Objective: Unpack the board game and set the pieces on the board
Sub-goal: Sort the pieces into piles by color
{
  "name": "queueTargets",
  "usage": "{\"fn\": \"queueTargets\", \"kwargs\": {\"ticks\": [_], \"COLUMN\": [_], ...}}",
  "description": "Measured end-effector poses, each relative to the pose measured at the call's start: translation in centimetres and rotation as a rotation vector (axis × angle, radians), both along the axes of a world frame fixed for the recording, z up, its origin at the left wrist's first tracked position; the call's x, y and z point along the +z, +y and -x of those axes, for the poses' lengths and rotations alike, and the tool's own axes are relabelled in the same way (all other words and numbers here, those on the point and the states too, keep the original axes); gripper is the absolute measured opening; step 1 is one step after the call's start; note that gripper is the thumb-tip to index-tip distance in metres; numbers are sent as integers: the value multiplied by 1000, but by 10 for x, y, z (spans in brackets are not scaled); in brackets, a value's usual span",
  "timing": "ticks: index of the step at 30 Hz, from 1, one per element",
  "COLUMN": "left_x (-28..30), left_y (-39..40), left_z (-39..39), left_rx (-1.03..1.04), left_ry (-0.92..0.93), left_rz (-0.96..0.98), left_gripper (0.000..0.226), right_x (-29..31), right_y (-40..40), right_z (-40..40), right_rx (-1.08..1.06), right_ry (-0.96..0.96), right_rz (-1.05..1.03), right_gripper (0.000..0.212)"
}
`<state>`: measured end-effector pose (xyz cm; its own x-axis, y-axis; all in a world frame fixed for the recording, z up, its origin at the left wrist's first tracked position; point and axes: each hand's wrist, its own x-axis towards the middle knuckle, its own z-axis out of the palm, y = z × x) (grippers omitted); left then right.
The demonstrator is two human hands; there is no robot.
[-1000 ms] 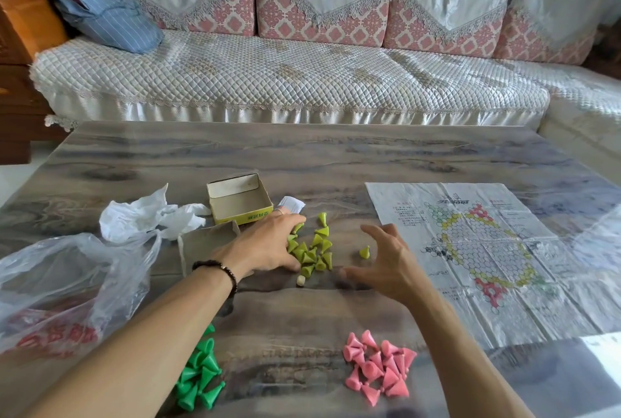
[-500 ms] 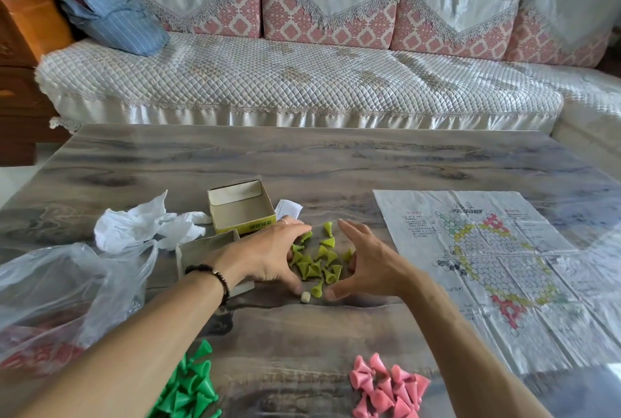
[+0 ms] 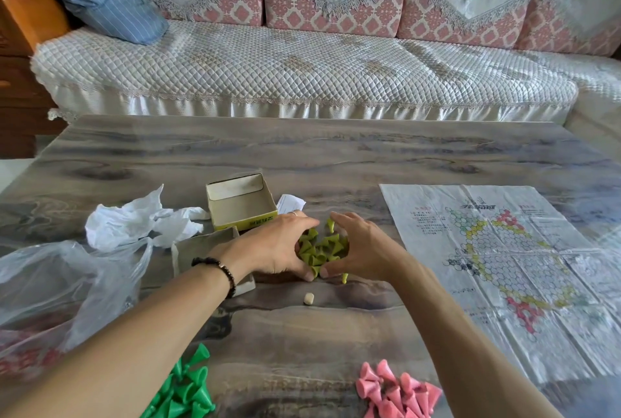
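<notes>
Several yellow-green cone pieces (image 3: 319, 249) lie in a tight heap on the table, cupped between my left hand (image 3: 274, 249) and my right hand (image 3: 361, 248). Both hands curve around the heap with thumbs nearly touching at its near side. One yellow-green cone (image 3: 344, 278) lies just outside, by my right thumb. A small cream die (image 3: 309, 298) sits nearer to me. The paper game board (image 3: 504, 266) lies unfolded flat at the right. Dark green cones (image 3: 184, 390) and pink cones (image 3: 396, 390) form heaps at the near edge.
An open yellow box tray (image 3: 240, 202) and its grey lid (image 3: 201, 249) stand left of my hands. Crumpled white paper (image 3: 137, 221) and a clear plastic bag (image 3: 60, 286) lie at the left. A sofa (image 3: 302, 71) runs behind the table.
My hands have closed in from both sides and swept the scattered yellow-green cones into one tight heap. The view has moved closer and tilted down slightly.
</notes>
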<state>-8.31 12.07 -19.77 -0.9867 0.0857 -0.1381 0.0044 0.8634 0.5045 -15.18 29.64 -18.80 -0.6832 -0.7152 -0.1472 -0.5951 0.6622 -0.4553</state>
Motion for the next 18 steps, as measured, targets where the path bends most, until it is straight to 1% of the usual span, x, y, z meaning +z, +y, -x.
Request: {"fn": "queueTargets", "kwargs": {"ticks": [5, 7, 8, 10, 12, 14, 16, 18], "left_x": [-2, -1, -1, 1, 2, 3, 3, 3], "left_y": [2, 2, 1, -1, -3, -2, 2, 4], "left_z": [6, 6, 5, 3, 0, -1, -1, -1], "left_rx": [37, 32, 28, 14, 9, 19, 15, 15], "left_ry": [53, 64, 63, 46, 28, 27, 43, 57], "left_rz": [-56, -54, -49, -49, -55, -46, -38, -45], "left_gripper": [62, 57, 58, 69, 81, 83, 69, 58], "right_x": [-1, -5, -5, -4, 0, 0, -4, -6], "right_y": [1, 4, 8, 19, 32, 34, 28, 19], "right_z": [3, 1, 1, 4, 7, 8, 7, 4], "right_rx": [-21, -39, -57, -79, -44, 9, 30, 27], "right_ry": [-28, -40, -55, -84, -102, -99, -68, -38], "right_rz": [99, 146, 164, 153, 79, 16, 25, 88], "right_gripper": [84, 84, 89, 97, 102, 102, 97, 77]}}
